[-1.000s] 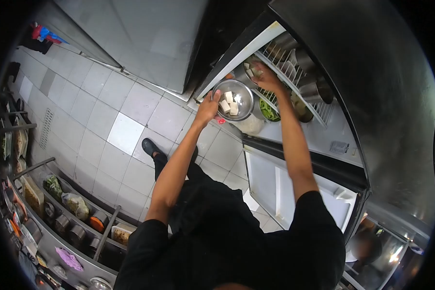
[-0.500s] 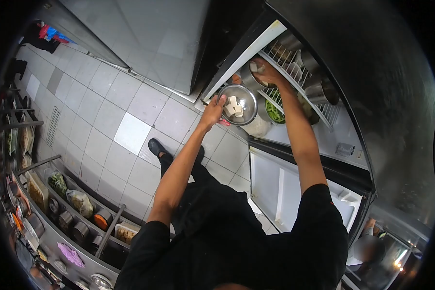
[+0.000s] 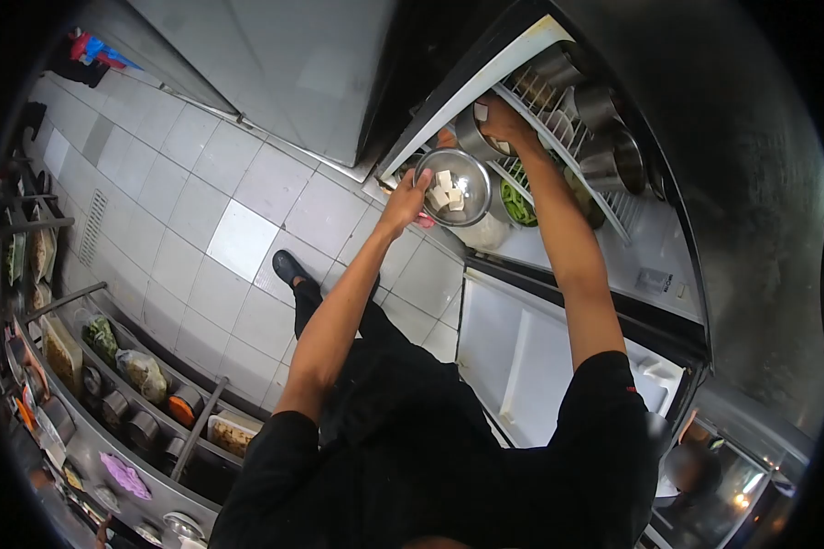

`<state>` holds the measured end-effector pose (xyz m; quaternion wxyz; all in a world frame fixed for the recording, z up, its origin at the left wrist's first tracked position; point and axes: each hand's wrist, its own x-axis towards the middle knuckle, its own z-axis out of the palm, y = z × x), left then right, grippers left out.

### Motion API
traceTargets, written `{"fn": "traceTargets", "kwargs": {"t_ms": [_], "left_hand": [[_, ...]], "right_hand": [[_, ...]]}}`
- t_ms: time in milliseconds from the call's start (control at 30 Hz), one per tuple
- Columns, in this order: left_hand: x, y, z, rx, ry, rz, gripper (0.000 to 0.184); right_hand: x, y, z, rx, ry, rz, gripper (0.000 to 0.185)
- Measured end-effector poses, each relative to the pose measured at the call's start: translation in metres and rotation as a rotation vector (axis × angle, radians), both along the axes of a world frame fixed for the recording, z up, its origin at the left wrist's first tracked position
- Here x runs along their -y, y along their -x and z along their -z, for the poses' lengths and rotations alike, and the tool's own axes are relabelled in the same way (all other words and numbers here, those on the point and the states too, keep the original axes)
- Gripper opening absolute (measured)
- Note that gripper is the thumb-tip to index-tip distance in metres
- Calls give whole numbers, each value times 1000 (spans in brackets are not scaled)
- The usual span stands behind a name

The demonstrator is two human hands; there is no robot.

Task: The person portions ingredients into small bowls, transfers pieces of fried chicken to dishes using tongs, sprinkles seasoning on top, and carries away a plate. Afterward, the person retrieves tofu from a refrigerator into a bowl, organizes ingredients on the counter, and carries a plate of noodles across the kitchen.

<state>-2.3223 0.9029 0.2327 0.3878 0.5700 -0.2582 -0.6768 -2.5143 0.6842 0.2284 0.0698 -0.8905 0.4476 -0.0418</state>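
Note:
My left hand grips the rim of a round metal bowl, thumb over the edge. Several white blocks that look like tofu lie in the bowl, which is held just outside the open fridge. Inside the fridge, my right hand reaches down into a deep metal pot. White pieces of the same look show beside that hand in the pot; its fingertips are hidden. Near my right forearm, sliced green vegetables sit in a container.
Metal pots stand on the wire shelf above my right arm. The fridge door hangs open near my body. A counter with food containers and a purple cloth runs along the lower left. Another person is at lower right.
My right hand has shifted slightly within the pot. The bowl in my left hand stays close to the pot, its blocks sitting a little differently. The whole view has shifted slightly.

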Motion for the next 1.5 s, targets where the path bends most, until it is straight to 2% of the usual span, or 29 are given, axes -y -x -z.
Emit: {"fn": "traceTargets", "kwargs": {"t_ms": [67, 133, 167, 233, 267, 300, 333, 367, 433, 467, 533, 567, 600, 633, 700, 733, 833, 933, 1033, 1067, 1100, 1167, 1200, 1333, 1433, 1467, 1500], "left_hand": [[4, -1, 12, -20, 6, 24, 72], [3, -3, 22, -46, -5, 43, 72], [7, -3, 23, -38, 10, 24, 72], [8, -1, 18, -53, 21, 4, 72], [10, -2, 13, 8, 25, -6, 72], [11, -2, 8, 64, 31, -14, 71], [13, 1, 8, 134, 62, -31, 70], [14, 3, 4, 123, 49, -32, 69], [15, 4, 8, 48, 107, -9, 66], [13, 7, 5, 123, 100, -89, 60], [4, -6, -16, 187, 88, -55, 57], [-2, -13, -21, 261, 76, -10, 55], [-9, -13, -12, 204, 119, -72, 52], [-16, -16, -13, 208, 124, -66, 52], [-33, -23, -17, 143, 125, -100, 52], [-40, -23, 9, 207, 247, -103, 52], [-75, -34, -11, 175, 179, -117, 51], [-109, -47, -43, 178, 73, -107, 50], [-138, -55, -26, 176, 69, -132, 46], [-146, -60, -19, 171, 51, -99, 56], [-154, -66, -3, 164, 44, -103, 56], [-168, -69, 27, 269, 41, -133, 71], [-168, -77, 12, 113, -41, -128, 83], [-167, -100, 9, 308, -43, -111, 81], [-165, -116, -1, 234, -48, -127, 71], [-169, -116, 16, 225, -14, -205, 65], [-170, -118, 12, 220, -19, -196, 65]], "right_hand": [[-9, -8, -18, -64, -43, 71, 52], [-36, -8, -33, 161, -129, 371, 50], [-41, -9, -31, 149, -131, 363, 50], [-56, 3, -15, 769, -71, 416, 50], [-67, 9, -8, 715, 35, 482, 45], [-93, -3, -15, 884, 10, 524, 42], [-114, -5, -18, 739, 54, 577, 40], [-135, -12, -29, 809, -175, 542, 37], [-167, -31, -76, 516, -68, 353, 34], [-167, -27, -93, 505, -65, 356, 34], [-158, -7, -130, 468, 355, 370, 25], [-151, -5, -162, 542, 395, 532, 21], [-127, 22, -186, 493, 518, 390, 16], [-102, 48, -205, 380, 516, 456, 13], [-6, 148, -197, -284, 715, 324, 39], [30, 171, -191, -335, 619, 301, 39], [87, 186, -179, 43, 207, 383, 40], [101, 184, -171, 239, 73, 406, 41], [96, 189, -173, 381, -84, 421, 42], [93, 192, -178, 430, -153, 424, 43], [90, 193, -182, 480, -224, 427, 43], [81, 197, -190, 554, -363, 439, 44], [77, 198, -194, 583, -426, 443, 45], [63, 202, -209, 647, -578, 460, 46], [59, 212, -216, 659, -626, 487, 48], [65, 223, -215, 657, -627, 497, 48], [81, 246, -208, 722, -766, 411, 46]]}}
